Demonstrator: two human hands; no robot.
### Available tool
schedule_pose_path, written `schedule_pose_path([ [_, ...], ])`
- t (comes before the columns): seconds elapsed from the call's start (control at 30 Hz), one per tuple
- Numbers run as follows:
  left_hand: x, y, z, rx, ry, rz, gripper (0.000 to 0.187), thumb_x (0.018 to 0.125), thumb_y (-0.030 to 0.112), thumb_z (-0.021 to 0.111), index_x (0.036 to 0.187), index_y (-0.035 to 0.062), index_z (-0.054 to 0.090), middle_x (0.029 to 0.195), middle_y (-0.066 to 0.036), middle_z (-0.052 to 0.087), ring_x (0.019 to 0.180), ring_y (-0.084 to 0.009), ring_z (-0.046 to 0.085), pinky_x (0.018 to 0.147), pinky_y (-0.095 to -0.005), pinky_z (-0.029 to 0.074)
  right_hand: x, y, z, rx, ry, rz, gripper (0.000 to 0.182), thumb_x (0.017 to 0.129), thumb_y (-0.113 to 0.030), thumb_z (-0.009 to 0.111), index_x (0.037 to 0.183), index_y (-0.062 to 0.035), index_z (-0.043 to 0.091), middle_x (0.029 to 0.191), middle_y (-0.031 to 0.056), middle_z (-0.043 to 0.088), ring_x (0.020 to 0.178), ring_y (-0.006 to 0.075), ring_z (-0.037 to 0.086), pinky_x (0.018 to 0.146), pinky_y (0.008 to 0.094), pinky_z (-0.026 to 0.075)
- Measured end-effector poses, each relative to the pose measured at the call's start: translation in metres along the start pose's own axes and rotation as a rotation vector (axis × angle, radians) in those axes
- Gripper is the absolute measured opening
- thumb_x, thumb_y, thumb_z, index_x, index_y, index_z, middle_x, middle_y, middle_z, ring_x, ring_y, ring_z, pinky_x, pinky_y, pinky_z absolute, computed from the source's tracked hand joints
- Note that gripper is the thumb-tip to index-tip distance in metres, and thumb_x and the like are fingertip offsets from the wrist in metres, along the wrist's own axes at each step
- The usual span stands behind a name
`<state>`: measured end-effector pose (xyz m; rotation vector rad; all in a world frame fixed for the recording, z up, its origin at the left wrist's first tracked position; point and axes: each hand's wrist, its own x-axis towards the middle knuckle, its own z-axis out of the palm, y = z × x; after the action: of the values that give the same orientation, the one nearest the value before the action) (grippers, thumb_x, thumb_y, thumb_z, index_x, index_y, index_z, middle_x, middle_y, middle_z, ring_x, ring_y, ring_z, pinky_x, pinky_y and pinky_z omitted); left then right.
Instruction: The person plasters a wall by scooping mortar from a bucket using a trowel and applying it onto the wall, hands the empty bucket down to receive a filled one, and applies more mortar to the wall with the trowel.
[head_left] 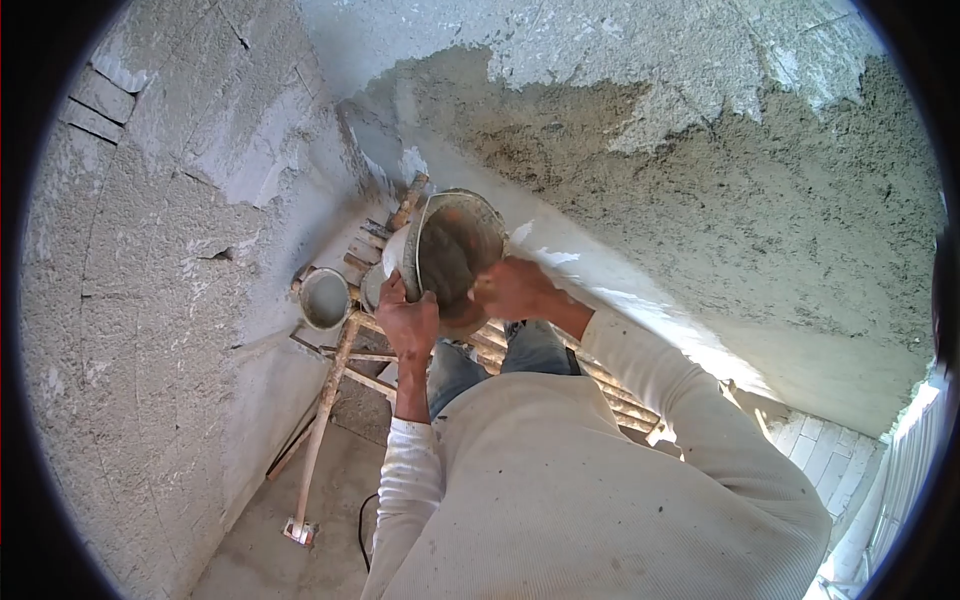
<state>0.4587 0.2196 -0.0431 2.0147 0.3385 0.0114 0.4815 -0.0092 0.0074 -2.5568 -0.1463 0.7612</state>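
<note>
My left hand [408, 322] grips the near rim of a round metal pan [455, 245] that is tilted on its side, its dark inside facing me. At the pan's lower right edge, my right hand [512, 287] is closed on the rim. I cannot tell whether that hand also holds a tool. Both sleeves are cream-coloured, and my jeans show below the pan. I stand on a wooden scaffold [350, 350] in a corner between two roughly plastered walls.
A second round pan with grey mortar [325, 298] rests on the scaffold to the left. Fresh brown plaster [700, 200] covers the right wall. The scaffold's leg [318, 430] runs down to the concrete floor [290, 560], where a black cable lies.
</note>
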Motion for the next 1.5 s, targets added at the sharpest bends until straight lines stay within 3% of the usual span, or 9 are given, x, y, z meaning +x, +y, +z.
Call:
schedule_pose_path([
  [0.13, -0.005, 0.001, -0.003, 0.077, 0.013, 0.115, 0.055, 0.075, 0.006, 0.077, 0.125, -0.0157, 0.075, 0.144, -0.035, 0.068, 0.129, -0.0473, 0.072, 0.110, -0.0470, 0.058, 0.006, -0.002, -0.002, -0.034, -0.007, 0.289, 0.039, 0.093, -0.038, 0.076, 0.113, -0.0046, 0.082, 0.102, 0.0251, 0.080, 0.093, 0.0445, 0.079, 0.087, 0.0545, 0.063],
  [0.23, -0.010, -0.014, 0.005, 0.207, 0.034, 0.219, 0.053, 0.078, 0.003, 0.075, 0.131, -0.0036, 0.077, 0.130, -0.024, 0.078, 0.114, -0.0395, 0.078, 0.104, -0.0402, 0.060, -0.006, -0.027, 0.005, 0.419, -0.394, 0.343, 0.043, 0.103, -0.041, 0.067, 0.110, -0.0005, 0.080, 0.087, 0.0251, 0.078, 0.086, 0.0413, 0.079, 0.083, 0.0521, 0.063],
  [0.33, -0.009, -0.018, -0.003, -0.004, -0.065, 0.003, 0.055, 0.075, 0.006, 0.077, 0.126, -0.0146, 0.075, 0.143, -0.035, 0.069, 0.128, -0.0480, 0.072, 0.112, -0.0467, 0.057, -0.016, -0.037, -0.005, 0.532, -0.344, 0.321, 0.041, 0.104, -0.039, 0.067, 0.106, 0.0005, 0.080, 0.081, 0.0244, 0.077, 0.082, 0.0412, 0.078, 0.081, 0.0504, 0.063],
  [0.43, 0.000, -0.004, -0.016, -0.233, -0.208, -0.262, 0.054, 0.076, 0.007, 0.078, 0.126, -0.0118, 0.076, 0.141, -0.035, 0.070, 0.130, -0.0474, 0.071, 0.113, -0.0465, 0.056, -0.021, -0.020, -0.010, 0.060, 0.079, 0.101, 0.041, 0.104, -0.038, 0.069, 0.118, -0.0002, 0.078, 0.088, 0.0254, 0.078, 0.087, 0.0441, 0.079, 0.082, 0.0515, 0.063],
  [0.57, -0.003, -0.001, -0.010, -0.063, -0.141, -0.026, 0.052, 0.076, 0.007, 0.078, 0.126, -0.0097, 0.077, 0.143, -0.033, 0.070, 0.130, -0.0464, 0.071, 0.113, -0.0458, 0.057, -0.007, -0.014, 0.024, -0.279, -0.031, 0.034, 0.049, 0.102, -0.036, 0.071, 0.140, -0.0043, 0.068, 0.116, 0.0261, 0.077, 0.106, 0.0467, 0.077, 0.094, 0.0566, 0.061],
  [0.63, -0.005, 0.002, -0.011, -0.045, -0.141, -0.028, 0.051, 0.076, 0.006, 0.078, 0.124, -0.0098, 0.077, 0.144, -0.032, 0.070, 0.129, -0.0462, 0.071, 0.113, -0.0457, 0.057, -0.024, -0.014, -0.002, -0.254, 0.045, -0.060, 0.040, 0.100, -0.033, 0.072, 0.122, 0.0002, 0.073, 0.106, 0.0258, 0.078, 0.101, 0.0468, 0.078, 0.090, 0.0563, 0.062],
  [0.97, -0.036, 0.031, 0.019, 0.058, -0.086, 0.160, 0.046, 0.077, 0.000, 0.076, 0.122, -0.0068, 0.080, 0.149, -0.030, 0.067, 0.129, -0.0464, 0.071, 0.112, -0.0453, 0.058, -0.041, 0.032, -0.026, -0.170, 0.098, -0.013, 0.033, 0.098, -0.031, 0.070, 0.114, -0.0027, 0.073, 0.106, 0.0269, 0.078, 0.099, 0.0471, 0.076, 0.087, 0.0599, 0.058],
  [1.23, -0.066, 0.040, 0.023, -0.176, -0.091, 0.040, 0.045, 0.083, -0.001, 0.072, 0.127, -0.0014, 0.081, 0.133, -0.020, 0.079, 0.135, -0.0295, 0.070, 0.117, -0.0372, 0.052, -0.047, 0.062, 0.040, 0.284, -0.105, 0.018, 0.052, 0.102, -0.043, 0.070, 0.126, 0.0033, 0.075, 0.114, 0.0315, 0.078, 0.121, 0.0461, 0.073, 0.112, 0.0498, 0.054],
  [1.5, -0.089, 0.002, 0.047, -0.460, 0.065, -0.228, 0.047, 0.083, 0.000, 0.071, 0.129, -0.0041, 0.076, 0.112, -0.013, 0.081, 0.105, -0.0186, 0.073, 0.101, -0.0338, 0.056, -0.064, 0.073, 0.021, 0.358, -0.237, 0.199, 0.066, 0.106, -0.044, 0.067, 0.144, 0.0090, 0.067, 0.125, 0.0303, 0.078, 0.130, 0.0423, 0.072, 0.112, 0.0458, 0.054],
])
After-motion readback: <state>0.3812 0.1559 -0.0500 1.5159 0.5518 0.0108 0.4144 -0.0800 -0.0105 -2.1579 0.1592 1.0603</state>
